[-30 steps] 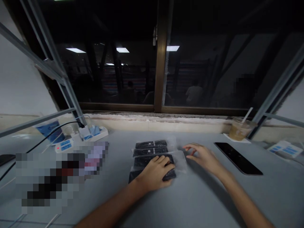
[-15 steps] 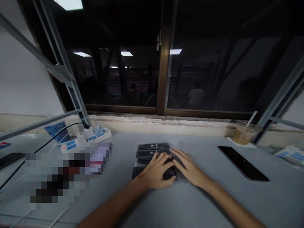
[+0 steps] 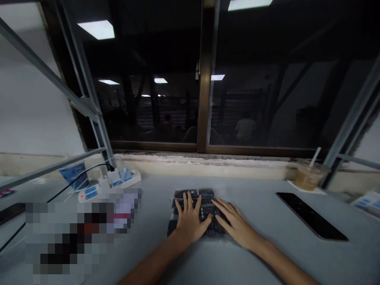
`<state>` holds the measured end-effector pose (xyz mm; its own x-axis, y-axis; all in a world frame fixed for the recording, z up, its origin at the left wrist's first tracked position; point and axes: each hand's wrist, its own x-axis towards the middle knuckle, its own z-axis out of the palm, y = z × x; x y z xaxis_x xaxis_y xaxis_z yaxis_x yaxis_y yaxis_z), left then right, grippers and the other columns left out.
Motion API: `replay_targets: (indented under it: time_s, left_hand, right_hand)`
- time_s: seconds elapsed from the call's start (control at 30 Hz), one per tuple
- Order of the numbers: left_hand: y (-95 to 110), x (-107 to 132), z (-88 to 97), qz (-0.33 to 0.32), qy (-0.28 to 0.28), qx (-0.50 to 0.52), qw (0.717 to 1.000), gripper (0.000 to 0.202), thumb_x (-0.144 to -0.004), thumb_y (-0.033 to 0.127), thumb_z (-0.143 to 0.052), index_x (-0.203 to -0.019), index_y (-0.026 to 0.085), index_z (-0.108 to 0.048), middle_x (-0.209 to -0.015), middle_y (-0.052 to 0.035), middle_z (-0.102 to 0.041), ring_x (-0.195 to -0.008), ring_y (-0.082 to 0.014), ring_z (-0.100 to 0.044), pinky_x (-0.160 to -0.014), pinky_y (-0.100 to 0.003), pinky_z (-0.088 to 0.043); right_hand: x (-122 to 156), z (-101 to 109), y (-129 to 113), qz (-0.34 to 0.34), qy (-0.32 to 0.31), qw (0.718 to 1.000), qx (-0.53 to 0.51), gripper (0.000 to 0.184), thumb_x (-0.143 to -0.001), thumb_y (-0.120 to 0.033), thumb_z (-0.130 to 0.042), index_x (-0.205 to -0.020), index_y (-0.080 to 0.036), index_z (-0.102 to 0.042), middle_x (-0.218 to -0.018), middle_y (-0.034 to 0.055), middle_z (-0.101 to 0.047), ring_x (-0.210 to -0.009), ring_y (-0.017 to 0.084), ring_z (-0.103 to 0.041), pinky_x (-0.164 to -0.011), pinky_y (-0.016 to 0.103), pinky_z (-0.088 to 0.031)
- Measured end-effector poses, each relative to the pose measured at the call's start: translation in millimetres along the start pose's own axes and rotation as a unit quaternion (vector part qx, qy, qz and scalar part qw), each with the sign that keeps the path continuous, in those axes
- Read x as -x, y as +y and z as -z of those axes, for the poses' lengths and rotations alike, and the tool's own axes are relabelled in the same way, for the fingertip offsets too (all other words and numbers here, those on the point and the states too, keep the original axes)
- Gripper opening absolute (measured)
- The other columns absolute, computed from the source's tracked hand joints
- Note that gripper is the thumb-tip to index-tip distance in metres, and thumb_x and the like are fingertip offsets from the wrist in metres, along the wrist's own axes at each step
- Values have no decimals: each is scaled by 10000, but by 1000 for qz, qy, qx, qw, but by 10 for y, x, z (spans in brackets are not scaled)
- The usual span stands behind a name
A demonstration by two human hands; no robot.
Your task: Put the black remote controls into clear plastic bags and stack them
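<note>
Several black remote controls [image 3: 192,193] in clear plastic sleeves lie side by side on the grey table [image 3: 252,261]. Rows of small buttons show between my hands. My left hand [image 3: 190,219] rests on top of them, palm down with its fingers spread, and covers their middle. At their right ends is my right hand [image 3: 237,223], its fingers stretched out along the plastic edge. Neither hand is closed round anything.
A white power strip [image 3: 130,180] with plugs and cables sits at the back left beside a blue cup [image 3: 75,176]. On the right are a black phone [image 3: 310,215] and an iced drink [image 3: 307,178] with a straw. Metal frames stand at both sides.
My left hand has spread its fingers and shifted off the remotes' right part, baring their buttons. My right hand stays at their right ends. The view has tilted up slightly.
</note>
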<state>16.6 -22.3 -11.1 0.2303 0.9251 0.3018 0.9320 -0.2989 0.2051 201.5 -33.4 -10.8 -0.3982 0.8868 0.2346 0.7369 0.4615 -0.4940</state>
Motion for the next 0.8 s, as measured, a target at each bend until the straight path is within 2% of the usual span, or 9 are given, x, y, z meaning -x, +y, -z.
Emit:
replay_targets:
  time_s: [0.1, 0.3, 0.5, 0.6, 0.7, 0.77, 0.8]
  left_hand:
    - [-3, -71, 7, -10, -24, -3, 1000, 691, -789, 613, -325, -1347, 206, -331, -1415, -192, -248, -1298, -392, -151, -979, -647, -91]
    - [-7, -243, 10, 6, -75, 1, 997, 706, -779, 648, -280, -1367, 258, -272, -1446, -152, -166, -1323, -347, -74, -1010, -603, -14]
    - [-3, -375, 21, 12, -97, 8, 995, 699, -788, 633, -286, -1372, 250, -260, -1450, -142, -160, -1326, -341, -64, -1011, -600, -11]
    - [-51, -417, 28, 27, -76, 30, 996, 602, -851, 559, -213, -1358, 246, -302, -1434, -122, -235, -1329, -289, -134, -1047, -535, -73]
    - [-222, -466, 35, 73, -17, 32, 997, 515, -886, 456, -237, -1327, 224, -368, -1413, -107, -300, -1317, -265, -203, -1057, -462, -164]
    - [-396, -504, 44, 116, 12, 9, 993, 504, -879, 428, -287, -1321, 205, -379, -1417, -110, -291, -1320, -298, -174, -1045, -488, -175]
    - [-487, -523, 48, 135, 6, 4, 991, 511, -881, 420, -283, -1335, 196, -353, -1422, -116, -277, -1321, -302, -164, -1038, -491, -191]
  right_hand:
    - [-34, -57, 31, -1, 25, 1000, 9, 510, -888, -460, -266, -1358, -269, -309, -1412, 45, -327, -1308, 193, -255, -1083, 460, -146]
    - [-124, -190, 171, 10, 98, 995, 25, 484, -893, -423, -281, -1337, -246, -355, -1358, 58, -414, -1253, 198, -361, -1050, 445, -258]
    - [-249, -140, 233, 17, 96, 995, 35, 459, -888, -398, -303, -1301, -229, -408, -1308, 69, -477, -1199, 201, -430, -1003, 422, -325]
    - [-278, -98, 230, 22, 92, 995, 33, 450, -881, -406, -324, -1289, -242, -421, -1289, 59, -498, -1181, 199, -446, -997, 421, -326]
    - [-275, -81, 211, 17, 90, 995, 30, 452, -879, -420, -324, -1288, -253, -421, -1289, 51, -499, -1185, 198, -441, -994, 415, -327]
    - [-267, -83, 202, 14, 88, 996, 29, 457, -881, -424, -315, -1295, -257, -414, -1295, 48, -493, -1191, 198, -435, -994, 415, -325]
    - [-263, -85, 200, 15, 89, 996, 28, 458, -882, -424, -312, -1298, -260, -410, -1298, 46, -489, -1192, 198, -435, -995, 414, -324]
